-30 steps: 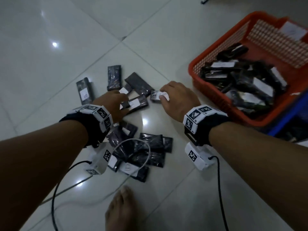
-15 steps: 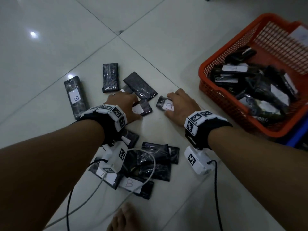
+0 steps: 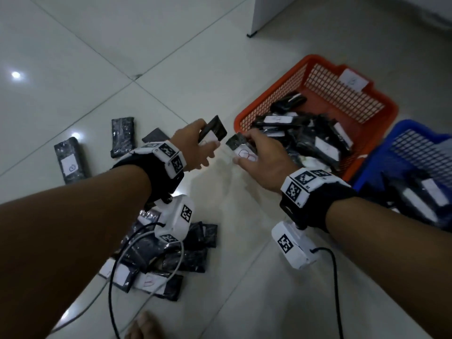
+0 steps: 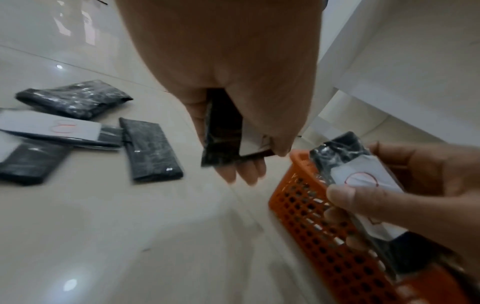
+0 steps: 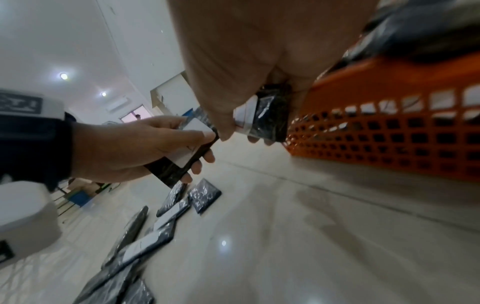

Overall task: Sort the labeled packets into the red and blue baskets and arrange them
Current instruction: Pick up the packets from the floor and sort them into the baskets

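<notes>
My left hand [image 3: 195, 148] holds a black packet [image 3: 215, 129] with a white label, lifted above the floor. My right hand [image 3: 259, 152] grips another black packet [image 3: 238, 144] whose white label bears a red mark; it hovers beside the near corner of the red basket [image 3: 269, 94]. In the left wrist view the left packet [image 4: 223, 139] sits between thumb and fingers, and the right-hand packet [image 4: 348, 164] shows its label. The right wrist view shows the right packet [image 5: 265, 117] by the basket wall [image 5: 389, 131]. The blue basket [image 3: 401, 133] stands at far right.
Black packets lie loose on the white tiled floor: one labelled [image 3: 71, 160] at far left, one [image 3: 122, 137] behind it, and a pile [image 3: 171, 260] under my left wrist. Cables [image 3: 115, 277] trail over the pile. A bare foot [image 3: 144, 329] is at bottom. White furniture [image 3: 274, 13] stands behind.
Both hands have lifted off the floor, each with a packet, and moved right toward the red basket. The view has swung right, bringing the blue basket in.
</notes>
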Available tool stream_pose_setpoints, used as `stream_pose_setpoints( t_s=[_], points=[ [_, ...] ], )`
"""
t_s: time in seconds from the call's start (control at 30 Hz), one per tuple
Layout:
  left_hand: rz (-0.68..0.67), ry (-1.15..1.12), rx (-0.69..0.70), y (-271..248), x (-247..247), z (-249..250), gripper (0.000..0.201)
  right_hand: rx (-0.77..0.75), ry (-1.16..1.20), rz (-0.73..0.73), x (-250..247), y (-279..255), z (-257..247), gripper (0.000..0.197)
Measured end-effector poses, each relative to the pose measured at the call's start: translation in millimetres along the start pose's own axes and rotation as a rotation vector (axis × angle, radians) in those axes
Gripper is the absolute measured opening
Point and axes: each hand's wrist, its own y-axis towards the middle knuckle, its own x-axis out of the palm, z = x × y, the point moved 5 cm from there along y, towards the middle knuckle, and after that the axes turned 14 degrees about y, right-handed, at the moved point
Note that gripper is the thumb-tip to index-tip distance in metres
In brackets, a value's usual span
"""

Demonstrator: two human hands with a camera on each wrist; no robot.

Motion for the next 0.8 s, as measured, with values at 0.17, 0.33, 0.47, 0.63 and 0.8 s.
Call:
stream_pose_setpoints(
  t_s=[0.17,0.33,0.47,0.63,0.8],
  points=[
    [-0.294,-0.370,-0.188,13,12,71,0.044,-0.005,0.054,0.133,-77,-21,-6,0.027],
    [-0.174,-0.051,0.081,43,18,127,0.036,0.002,-0.043,0.382,-153,-33,20,0.025],
    [-0.028,0.378,0.316,54,17,164,0.033,0.010,-0.128,0.488,-184,-42,40,0.021],
    [-0.024,0.592,0.430,69,34,188,0.040,0.032,-0.147,0.486,-195,-48,57,0.020],
    [-0.036,0.710,0.454,86,51,192,0.037,0.062,-0.137,0.295,-178,-31,66,0.023]
  ],
)
